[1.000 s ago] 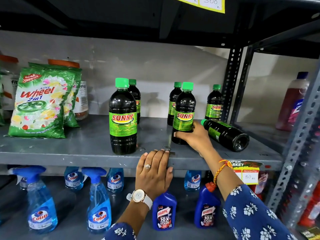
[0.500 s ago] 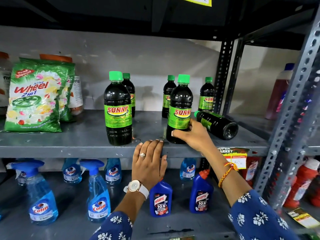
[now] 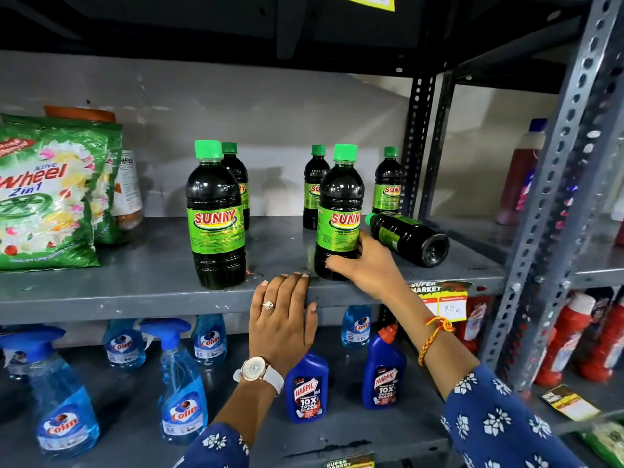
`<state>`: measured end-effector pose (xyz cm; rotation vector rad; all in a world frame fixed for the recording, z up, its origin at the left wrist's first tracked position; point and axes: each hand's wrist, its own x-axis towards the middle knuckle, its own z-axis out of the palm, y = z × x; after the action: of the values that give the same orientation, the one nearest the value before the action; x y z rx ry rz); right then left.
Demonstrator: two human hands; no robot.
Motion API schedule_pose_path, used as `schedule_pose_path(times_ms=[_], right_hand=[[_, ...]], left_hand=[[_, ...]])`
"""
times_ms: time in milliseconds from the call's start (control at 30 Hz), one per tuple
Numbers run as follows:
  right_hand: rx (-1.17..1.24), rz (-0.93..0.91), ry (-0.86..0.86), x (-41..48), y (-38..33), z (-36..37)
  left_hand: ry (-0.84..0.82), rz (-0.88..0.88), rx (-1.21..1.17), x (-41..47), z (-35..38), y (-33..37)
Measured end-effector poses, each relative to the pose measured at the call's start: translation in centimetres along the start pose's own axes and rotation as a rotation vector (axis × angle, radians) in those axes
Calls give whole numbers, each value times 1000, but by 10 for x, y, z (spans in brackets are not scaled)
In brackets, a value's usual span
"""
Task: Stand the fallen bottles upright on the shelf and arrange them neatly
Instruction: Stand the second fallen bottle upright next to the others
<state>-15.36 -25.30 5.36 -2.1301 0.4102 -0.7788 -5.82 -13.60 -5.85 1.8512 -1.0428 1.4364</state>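
Dark Sunny bottles with green caps stand on the grey shelf (image 3: pixel 135 285). My right hand (image 3: pixel 366 266) is wrapped around the lower part of an upright front bottle (image 3: pixel 339 211). Just right of it one bottle (image 3: pixel 410 238) lies on its side, cap pointing left, base toward the front right. Another upright bottle (image 3: pixel 216 217) stands at front left, with a second one (image 3: pixel 236 177) close behind it. Two more upright bottles (image 3: pixel 312 184) (image 3: pixel 388 184) stand at the back. My left hand (image 3: pixel 283 319) rests flat on the shelf's front edge, holding nothing.
Green Wheel detergent packets (image 3: pixel 50 197) lean at the shelf's left. A perforated upright post (image 3: pixel 560 184) bounds the right side. Below stand blue Colin spray bottles (image 3: pixel 182 386) and Harpic bottles (image 3: pixel 307 390). Red bottles (image 3: pixel 570 336) fill the neighbouring rack.
The view has shifted slightly. My right hand stays on the upright front bottle and my left hand stays on the shelf edge; the fallen bottle has not moved.
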Motion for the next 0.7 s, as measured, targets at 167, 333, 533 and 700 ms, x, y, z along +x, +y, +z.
schedule_pose_path(times_ms=[167, 333, 533, 700], right_hand=[[121, 16, 150, -11, -4, -37], [-241, 23, 416, 19, -1, -99], [-750, 129, 116, 65, 13, -90], [-966, 197, 81, 79, 34, -71]], left_hand=[[54, -186, -196, 1, -10, 22], [-11, 62, -356, 23, -8, 91], [-125, -20, -111, 45, 38, 145], [4, 2, -54, 40, 53, 144]])
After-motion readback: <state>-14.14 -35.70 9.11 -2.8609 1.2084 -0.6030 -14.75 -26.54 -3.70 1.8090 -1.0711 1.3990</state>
